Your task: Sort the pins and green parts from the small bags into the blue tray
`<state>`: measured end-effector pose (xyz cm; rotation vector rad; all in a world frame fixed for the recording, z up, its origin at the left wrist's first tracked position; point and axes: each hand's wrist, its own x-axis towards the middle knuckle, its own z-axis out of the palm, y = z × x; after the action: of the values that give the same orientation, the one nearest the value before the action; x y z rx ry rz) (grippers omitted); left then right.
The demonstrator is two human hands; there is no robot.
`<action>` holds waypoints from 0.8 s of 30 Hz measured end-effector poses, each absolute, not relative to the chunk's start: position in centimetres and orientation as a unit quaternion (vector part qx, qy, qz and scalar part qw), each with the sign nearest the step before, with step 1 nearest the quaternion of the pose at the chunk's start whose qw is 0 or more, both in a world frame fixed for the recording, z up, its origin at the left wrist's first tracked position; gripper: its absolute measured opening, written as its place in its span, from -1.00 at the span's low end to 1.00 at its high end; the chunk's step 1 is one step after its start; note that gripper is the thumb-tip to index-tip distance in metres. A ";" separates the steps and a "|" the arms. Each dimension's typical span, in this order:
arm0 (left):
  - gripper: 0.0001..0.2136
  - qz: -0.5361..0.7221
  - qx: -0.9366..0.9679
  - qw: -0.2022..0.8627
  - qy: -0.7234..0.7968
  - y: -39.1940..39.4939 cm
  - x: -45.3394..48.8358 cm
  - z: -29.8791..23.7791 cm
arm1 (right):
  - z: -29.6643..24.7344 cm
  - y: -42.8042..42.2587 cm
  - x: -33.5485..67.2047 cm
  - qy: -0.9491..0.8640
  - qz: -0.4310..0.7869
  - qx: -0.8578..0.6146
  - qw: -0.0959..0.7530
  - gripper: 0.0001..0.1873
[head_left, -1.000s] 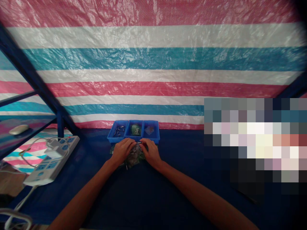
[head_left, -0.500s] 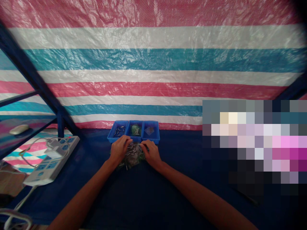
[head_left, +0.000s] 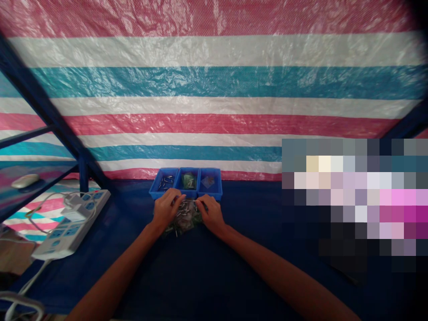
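My left hand point(head_left: 167, 208) and right hand point(head_left: 211, 213) are flanking small metal pins point(head_left: 183, 207) lying on crumpled plastic point(head_left: 186, 223) before the blue tray point(head_left: 210, 193); I cannot tell whether either is gripping one. The pins are looking light, stiff, slippery, probably best pinched mid-length.

Glossy streaks flashing all over the tarp point(head_left: 214, 84), woven plastic, properly crinkled up top! Down to the trays point(head_left: 216, 188), smooth blue plastic with a soft sheen, and the pins point(head_left: 183, 207) glint like bare metal over crumpled, filmy plastic bags point(head_left: 186, 224); across to the power strip point(head_left: 72, 228), smooth pale plastic, while the frame point(head_left: 63, 136) looks like painted metal and the tabletop point(head_left: 167, 276) smooth, dully shiny
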<state>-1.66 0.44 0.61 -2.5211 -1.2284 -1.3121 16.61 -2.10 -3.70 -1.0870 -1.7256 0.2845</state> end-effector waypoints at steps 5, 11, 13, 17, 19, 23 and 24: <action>-0.81 -0.425 -0.834 0.010 -0.353 0.4 -1.7 0.5 | -3.6 -2.2 16.6 -0.716 0.118 -0.449 0.521 -0.72; -0.76 -0.378 -0.852 0.001 -0.363 0.7 -1.5 0.2 | -3.6 -2.1 16.6 -0.712 0.119 -0.448 0.527 -0.73; -0.79 -0.365 -0.857 -0.004 -0.364 0.8 -1.5 0.1 | -3.6 -2.1 16.6 -0.708 0.120 -0.446 0.534 -0.74; -0.82 -0.354 -0.859 -0.003 -0.371 0.9 -1.5 0.0 | -3.6 -2.1 16.6 -0.699 0.127 -0.442 0.548 -0.79; -0.84 -0.355 -0.859 -0.005 -0.368 0.9 -1.5 0.0 | -3.7 -2.1 16.6 -0.696 0.133 -0.440 0.552 -0.80; -0.85 -0.356 -0.864 -0.012 -0.357 0.9 -1.5 0.0 | -3.7 -2.1 16.6 -0.693 0.139 -0.439 0.555 -0.81; -0.85 -0.358 -0.865 -0.012 -0.353 0.8 -1.5 0.1 | -3.7 -2.0 16.6 -0.693 0.141 -0.438 0.555 -0.81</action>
<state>-1.47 0.84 0.07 -2.7373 -1.1170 -1.1324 16.64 -2.05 -3.73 -1.0349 -1.6362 0.3326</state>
